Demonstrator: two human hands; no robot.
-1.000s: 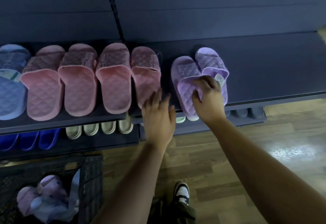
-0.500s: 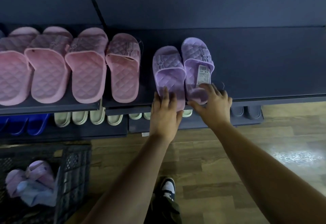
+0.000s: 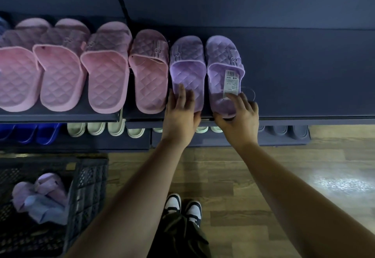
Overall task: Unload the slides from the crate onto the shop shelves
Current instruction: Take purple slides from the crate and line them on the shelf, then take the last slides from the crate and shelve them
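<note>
Facing navy shelf (image 3: 304,71), purple slides (image 3: 187,68), wood floor (image 3: 284,168)

Count, upper shelf (image 3: 304,75): pink slides (image 3: 107,79) 4, the leftmost cut by the frame edge; lilac slides (image 3: 188,68) 2, side by side; white barcode tag (image 3: 232,81) 1, on the right lilac one. Lower shelf (image 3: 284,141): deep-blue slides (image 3: 46,133) 3 heel ends; cream slides (image 3: 96,128) 7 heel ends showing; grey-blue slides (image 3: 277,131) 3, the leftmost only a sliver. Black crate (image 3: 89,186) 1, on the floor. Loose slides (image 3: 40,196) inside it: probably 3, two lilac and one pale blue, though they lie tangled in dim light. Hands 2: left hand (image 3: 180,115), right hand (image 3: 239,119). Black-and-white trainers (image 3: 172,203) 2.
</note>
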